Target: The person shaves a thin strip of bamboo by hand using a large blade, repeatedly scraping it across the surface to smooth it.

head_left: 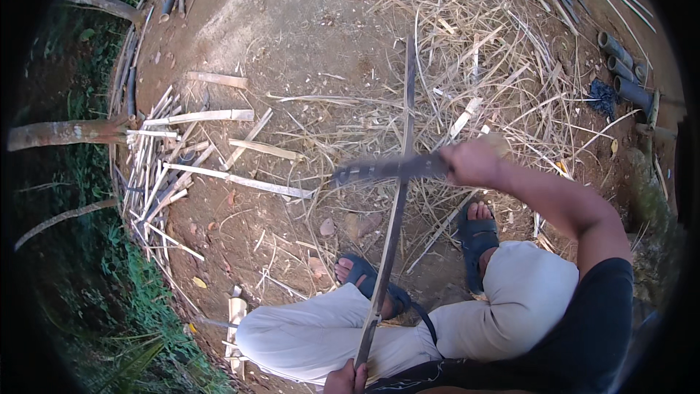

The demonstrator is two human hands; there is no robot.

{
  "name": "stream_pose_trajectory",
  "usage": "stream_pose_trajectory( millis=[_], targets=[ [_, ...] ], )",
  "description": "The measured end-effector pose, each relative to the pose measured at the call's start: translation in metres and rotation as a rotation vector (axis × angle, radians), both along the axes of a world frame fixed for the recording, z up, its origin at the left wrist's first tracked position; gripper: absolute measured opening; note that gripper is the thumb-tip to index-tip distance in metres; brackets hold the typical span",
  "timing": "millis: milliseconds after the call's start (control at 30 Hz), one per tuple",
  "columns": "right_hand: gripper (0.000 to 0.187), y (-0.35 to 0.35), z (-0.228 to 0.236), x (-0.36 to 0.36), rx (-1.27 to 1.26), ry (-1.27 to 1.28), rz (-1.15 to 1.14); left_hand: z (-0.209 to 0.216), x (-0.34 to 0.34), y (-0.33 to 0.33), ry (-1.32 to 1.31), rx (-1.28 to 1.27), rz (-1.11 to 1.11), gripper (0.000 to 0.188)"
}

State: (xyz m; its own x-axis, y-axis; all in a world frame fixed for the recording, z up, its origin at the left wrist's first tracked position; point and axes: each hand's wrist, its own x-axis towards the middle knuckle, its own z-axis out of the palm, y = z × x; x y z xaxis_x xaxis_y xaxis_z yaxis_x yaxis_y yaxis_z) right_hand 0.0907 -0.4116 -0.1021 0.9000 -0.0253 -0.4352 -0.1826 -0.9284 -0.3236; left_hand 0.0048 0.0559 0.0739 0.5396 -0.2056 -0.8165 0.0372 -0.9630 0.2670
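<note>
My right hand [472,162] is closed round the handle end of a machete [368,171], its broad dark blade pointing left and a little blurred. The blade crosses a long, narrow bamboo strip [394,226]; whether it touches or cuts into the strip I cannot tell. At the lower edge, my left hand [345,379] grips the strip's near end, partly cut off by the picture's rim. From there the strip runs up past my left thigh and between my sandalled feet, its far end over the littered dirt.
Pale shavings [467,36] cover the ground ahead and right. Split bamboo pieces [157,168] lie piled at the left, near a tree trunk [69,133] and green plants [124,277]. Cut bamboo tubes [616,47] and a dark crumpled bundle [602,97] lie at the right.
</note>
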Motion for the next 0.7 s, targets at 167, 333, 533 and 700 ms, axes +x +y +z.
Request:
stream_pose_trajectory(
  millis=[167,333,533,700],
  targets=[
    [0.022,-0.064,-0.046,0.012,0.05,0.187,-0.352,-0.059,-0.065,0.101,0.254,0.044,0.554,0.047],
    [0.022,-0.105,-0.051,0.045,-0.049,0.06,-0.412,-0.045,-0.043,0.049,0.298,0.06,0.481,0.047],
    [0.019,-0.105,-0.091,0.052,-0.148,-0.086,-0.186,-0.042,-0.034,0.034,0.32,0.11,0.489,0.048],
    [0.022,-0.168,-0.121,0.084,-0.148,0.014,-0.696,-0.037,-0.028,0.027,0.322,0.139,0.489,0.049]
  ],
)
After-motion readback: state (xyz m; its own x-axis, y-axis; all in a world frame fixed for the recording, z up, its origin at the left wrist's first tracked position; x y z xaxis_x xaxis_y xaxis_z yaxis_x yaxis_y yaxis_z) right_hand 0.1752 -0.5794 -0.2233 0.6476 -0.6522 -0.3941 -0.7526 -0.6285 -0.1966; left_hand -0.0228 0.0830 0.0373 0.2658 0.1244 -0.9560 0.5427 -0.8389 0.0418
